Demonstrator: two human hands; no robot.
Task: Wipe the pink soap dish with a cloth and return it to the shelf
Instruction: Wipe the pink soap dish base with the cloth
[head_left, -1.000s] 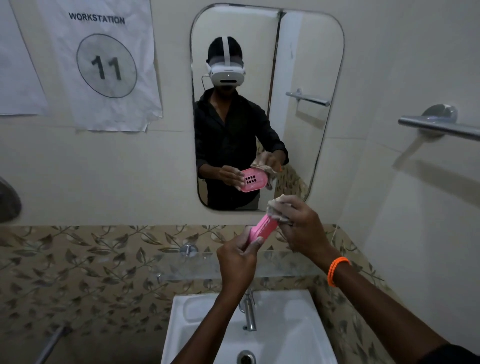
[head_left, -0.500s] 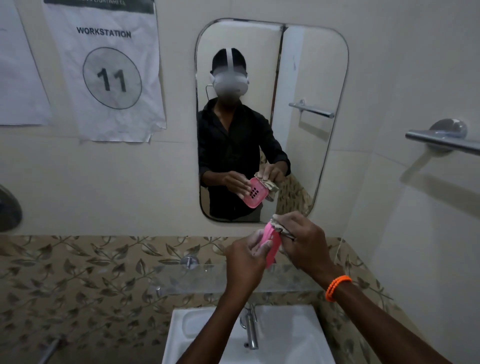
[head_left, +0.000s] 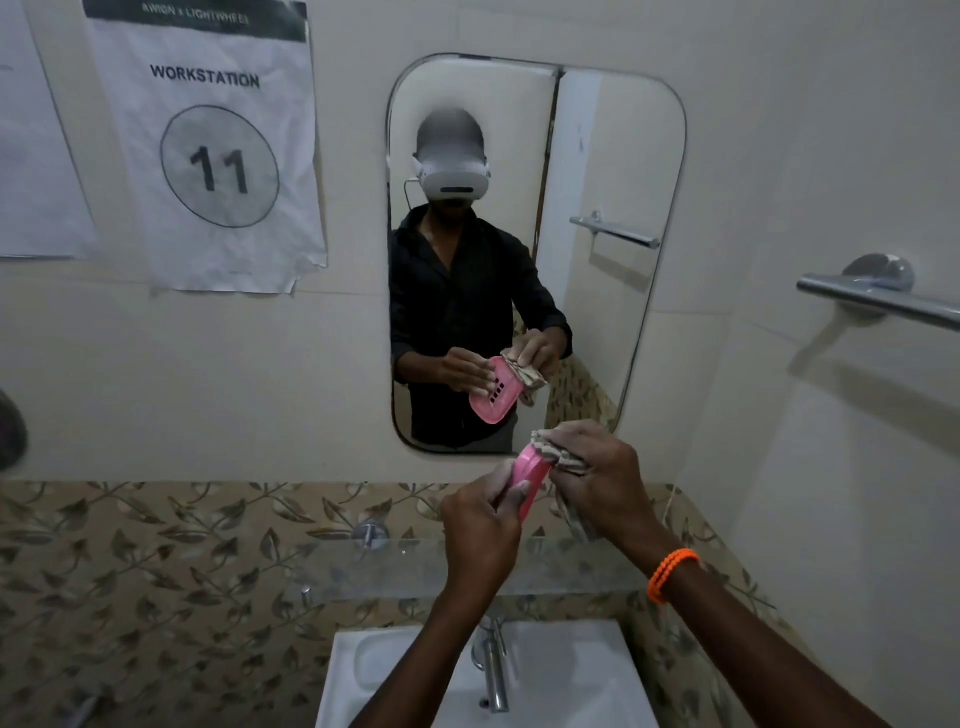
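The pink soap dish (head_left: 531, 475) is held on edge above the glass shelf (head_left: 363, 564), long axis tilted up-right. Left hand (head_left: 480, 525) grips its lower end; right hand (head_left: 597, 470) presses the cloth (head_left: 563, 457) against its top.

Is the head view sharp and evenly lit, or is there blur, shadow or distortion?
Head view: lighting dim and soft; the towel bar casts a long shadow on the right wall; wide-angle distortion bends the mirror edges and the wall lines; the face in the mirror is blurred; the pink soap dish, the cloth and both hands look fairly sharp.
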